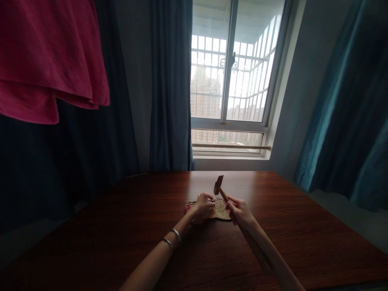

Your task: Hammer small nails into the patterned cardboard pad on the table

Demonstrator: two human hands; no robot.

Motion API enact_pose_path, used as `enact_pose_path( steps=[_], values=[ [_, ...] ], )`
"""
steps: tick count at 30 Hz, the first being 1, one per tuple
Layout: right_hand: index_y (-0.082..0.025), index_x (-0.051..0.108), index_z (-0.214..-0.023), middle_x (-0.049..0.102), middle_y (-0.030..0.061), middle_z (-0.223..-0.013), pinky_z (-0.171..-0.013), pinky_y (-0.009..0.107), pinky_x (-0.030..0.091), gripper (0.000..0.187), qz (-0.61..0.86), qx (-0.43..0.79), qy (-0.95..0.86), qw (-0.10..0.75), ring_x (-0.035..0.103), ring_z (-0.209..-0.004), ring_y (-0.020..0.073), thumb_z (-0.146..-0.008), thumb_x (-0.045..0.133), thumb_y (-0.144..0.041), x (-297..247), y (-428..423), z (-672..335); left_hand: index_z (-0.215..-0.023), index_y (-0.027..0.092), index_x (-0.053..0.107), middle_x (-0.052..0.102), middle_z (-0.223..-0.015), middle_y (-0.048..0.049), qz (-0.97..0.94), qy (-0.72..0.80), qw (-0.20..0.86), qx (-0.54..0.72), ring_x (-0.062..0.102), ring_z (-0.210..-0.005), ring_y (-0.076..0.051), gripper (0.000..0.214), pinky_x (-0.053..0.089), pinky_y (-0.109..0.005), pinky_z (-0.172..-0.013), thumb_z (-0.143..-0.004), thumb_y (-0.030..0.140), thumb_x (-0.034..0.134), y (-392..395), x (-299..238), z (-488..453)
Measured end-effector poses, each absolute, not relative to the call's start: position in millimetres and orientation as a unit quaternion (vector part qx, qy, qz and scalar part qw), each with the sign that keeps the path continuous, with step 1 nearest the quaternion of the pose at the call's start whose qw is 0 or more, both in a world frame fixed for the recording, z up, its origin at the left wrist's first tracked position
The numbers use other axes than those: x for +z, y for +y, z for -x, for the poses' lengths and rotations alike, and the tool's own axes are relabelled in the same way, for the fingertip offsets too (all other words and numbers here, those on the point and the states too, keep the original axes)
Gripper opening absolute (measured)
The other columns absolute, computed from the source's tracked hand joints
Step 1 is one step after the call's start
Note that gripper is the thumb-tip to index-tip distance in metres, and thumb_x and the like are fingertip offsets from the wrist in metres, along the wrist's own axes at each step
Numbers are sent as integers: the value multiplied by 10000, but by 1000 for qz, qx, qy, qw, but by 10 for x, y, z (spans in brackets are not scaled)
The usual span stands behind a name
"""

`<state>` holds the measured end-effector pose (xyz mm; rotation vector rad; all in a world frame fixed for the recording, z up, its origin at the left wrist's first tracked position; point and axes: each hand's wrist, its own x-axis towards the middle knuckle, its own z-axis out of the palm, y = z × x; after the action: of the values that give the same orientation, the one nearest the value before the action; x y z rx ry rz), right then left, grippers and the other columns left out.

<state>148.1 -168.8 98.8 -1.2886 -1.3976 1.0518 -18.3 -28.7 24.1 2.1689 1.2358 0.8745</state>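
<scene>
My right hand (239, 211) is closed round the wooden handle of a small hammer (218, 186), whose head is raised just above the work. My left hand (203, 205) is pinched shut on something small I cannot make out, resting on a flat tan piece (221, 210) dotted with small holes or studs that lies on the wooden table (136, 226). A pink patch shows at the piece's left end. Two bracelets sit on my left wrist.
The dark wooden table runs to a wall with a barred window (230, 81) between blue curtains (171, 89). A pink cloth (48, 56) hangs at the upper left. More teal curtain (348, 113) hangs at the right.
</scene>
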Motion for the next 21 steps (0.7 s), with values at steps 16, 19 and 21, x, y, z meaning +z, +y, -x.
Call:
enact_pose_path(
  steps=[16, 19, 21],
  values=[
    [-139, 583, -1128, 520, 0, -689, -265, 180, 351, 447, 527, 431, -568, 462, 431, -388, 63, -755, 489, -366, 974, -1706, -1465, -801, 141, 734, 710, -815, -85, -807, 444, 235, 311, 624, -768, -207, 239, 444, -318, -785, -649, 315, 670, -303, 254, 193],
    [-145, 553, -1177, 520, -1, -704, -270, 174, 349, 482, 519, 425, -559, 488, 427, -396, 59, -760, 484, -376, 968, -1706, -1456, -814, 128, 730, 709, -833, -93, -801, 448, 242, 314, 621, -784, -213, 263, 443, -316, -781, -640, 317, 674, -311, 264, 188],
    [-146, 561, -1171, 531, 2, -703, -266, 175, 351, 487, 529, 425, -561, 474, 434, -396, 62, -752, 492, -383, 952, -1704, -1456, -847, 118, 724, 706, -872, -101, -796, 457, 267, 294, 615, -821, -220, 289, 439, -316, -788, -645, 315, 664, -312, 267, 186]
  ],
)
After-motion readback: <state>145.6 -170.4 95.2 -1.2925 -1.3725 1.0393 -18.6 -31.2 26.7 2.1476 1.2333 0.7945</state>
